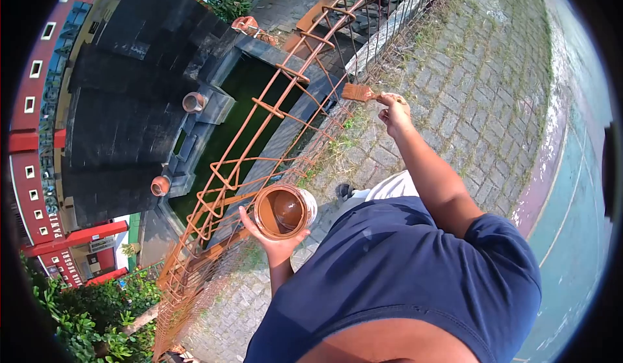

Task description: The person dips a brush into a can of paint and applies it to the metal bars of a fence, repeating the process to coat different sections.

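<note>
My left hand (276, 245) is wrapped around a white paint can (309, 208), its mouth tipped toward me and brown paint (286, 211) inside. In my right hand (394, 113) is a paintbrush (359, 92), gripped by the handle, with its wide bristles coated in brown. The bristles point at the wire fence (280, 113) and overlap its near side in this view. Reddish-brown paint covers the fence's bent top bars, while thinner mesh shows lower down. The can is close beside the fence, on my side of it.
Beyond the fence lies a pond (250, 93) with dark green water and clay pots (194, 102) along its edge. Grey paving (467, 97) with weeds runs on my side, bordering a green court surface (571, 200). Leafy bushes (97, 317) grow at lower left.
</note>
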{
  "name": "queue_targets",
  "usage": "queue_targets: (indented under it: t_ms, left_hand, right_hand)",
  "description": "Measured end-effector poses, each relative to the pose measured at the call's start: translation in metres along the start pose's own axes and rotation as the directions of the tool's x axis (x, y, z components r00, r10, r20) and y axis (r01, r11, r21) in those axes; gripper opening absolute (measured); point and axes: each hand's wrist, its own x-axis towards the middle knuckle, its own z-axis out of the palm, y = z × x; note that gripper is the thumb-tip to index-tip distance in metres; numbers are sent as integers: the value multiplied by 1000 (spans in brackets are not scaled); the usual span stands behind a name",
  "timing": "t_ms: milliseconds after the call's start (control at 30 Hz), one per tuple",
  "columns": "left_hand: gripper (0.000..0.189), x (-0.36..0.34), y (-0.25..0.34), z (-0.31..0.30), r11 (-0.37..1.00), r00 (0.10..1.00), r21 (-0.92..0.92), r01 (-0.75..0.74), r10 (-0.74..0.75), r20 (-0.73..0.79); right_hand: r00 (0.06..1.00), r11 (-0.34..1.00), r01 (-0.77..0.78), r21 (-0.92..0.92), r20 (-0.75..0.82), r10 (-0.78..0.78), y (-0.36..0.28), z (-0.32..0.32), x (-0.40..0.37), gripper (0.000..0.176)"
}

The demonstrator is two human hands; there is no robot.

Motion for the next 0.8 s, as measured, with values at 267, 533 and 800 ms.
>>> queue_targets:
  t_ms: [267,533,800]
  left_hand:
    - [149,-34,15,51,995,970,-93,-28,5,-241]
    - [154,-84,50,64,972,861,-104,211,-236,-451]
    - [154,-113,41,45,971,810,-113,213,-240,-535]
  right_hand:
    - [931,958,-253,136,303,203,-31,20,-8,13]
    - [798,915,-376,146,553,239,-7,131,22,17]
    - [900,990,12,142,431,-72,-20,131,10,15]
